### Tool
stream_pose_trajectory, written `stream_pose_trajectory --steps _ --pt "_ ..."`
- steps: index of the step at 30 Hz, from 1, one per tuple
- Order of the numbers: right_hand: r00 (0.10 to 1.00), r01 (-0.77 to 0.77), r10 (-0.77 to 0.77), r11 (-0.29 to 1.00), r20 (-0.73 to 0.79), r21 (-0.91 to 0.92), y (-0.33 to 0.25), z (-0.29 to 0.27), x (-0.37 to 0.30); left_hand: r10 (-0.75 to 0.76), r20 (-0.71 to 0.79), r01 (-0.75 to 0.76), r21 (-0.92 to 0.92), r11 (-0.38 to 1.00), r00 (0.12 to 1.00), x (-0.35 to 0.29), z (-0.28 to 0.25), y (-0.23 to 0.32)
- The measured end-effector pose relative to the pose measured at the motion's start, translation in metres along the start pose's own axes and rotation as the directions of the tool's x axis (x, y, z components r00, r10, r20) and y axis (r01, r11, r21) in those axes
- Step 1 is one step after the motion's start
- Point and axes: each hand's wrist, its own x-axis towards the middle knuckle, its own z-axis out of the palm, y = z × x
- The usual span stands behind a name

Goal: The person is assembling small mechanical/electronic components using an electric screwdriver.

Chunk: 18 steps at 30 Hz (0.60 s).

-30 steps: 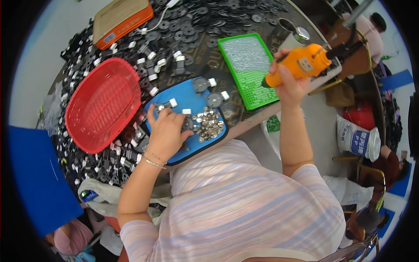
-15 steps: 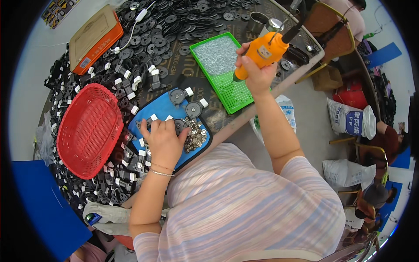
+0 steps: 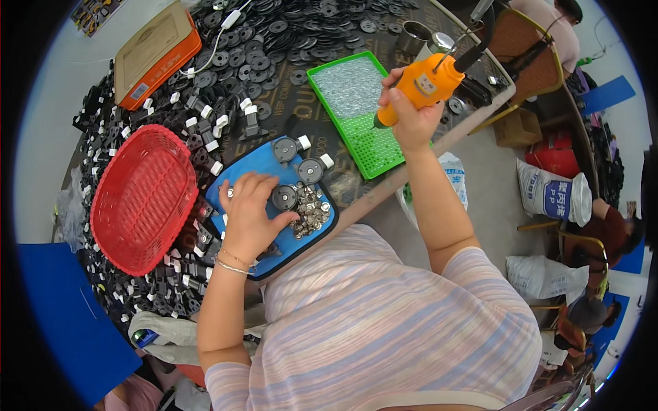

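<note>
My right hand [image 3: 415,116] grips an orange electric screwdriver [image 3: 423,83], its dark tip pointing down over the green perforated tray [image 3: 373,151]. Small silvery screws [image 3: 349,85] fill the far part of that tray. Over the blue mat [image 3: 236,168] is my left hand [image 3: 253,212], fingers bent and thumb apart, next to a black wheel [image 3: 284,198]. A small shiny round piece shows at one finger; whether it is held is unclear. Two black casters with white ends, one caster [image 3: 284,148] behind the other caster [image 3: 310,170], lie beyond. Small metal caps [image 3: 312,212] are heaped by my thumb.
A red basket [image 3: 144,198] stands on the left among many black-and-white caster parts [image 3: 199,109]. Farther back are an orange box [image 3: 154,55] and loose black discs [image 3: 274,41]. Metal cups [image 3: 415,38] stand near the table's right edge. People sit off to the right.
My left hand has shifted a little to the left and its fingers have opened out, uncovering more of the wheel. The view has moved slightly; the screwdriver stays over the tray.
</note>
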Motion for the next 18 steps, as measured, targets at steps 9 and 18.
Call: stream_pose_trajectory --steps 9,18 --pt "0.998 -0.014 0.01 0.998 0.067 0.063 0.001 -0.005 0.0 0.037 0.105 -0.033 -0.036 0.999 0.994 0.007 0.006 -0.005" --pt "0.999 0.007 -0.011 0.995 0.035 0.102 -0.014 0.004 0.003 -0.028 0.191 0.042 -0.069 0.997 0.981 0.015 0.007 -0.009"
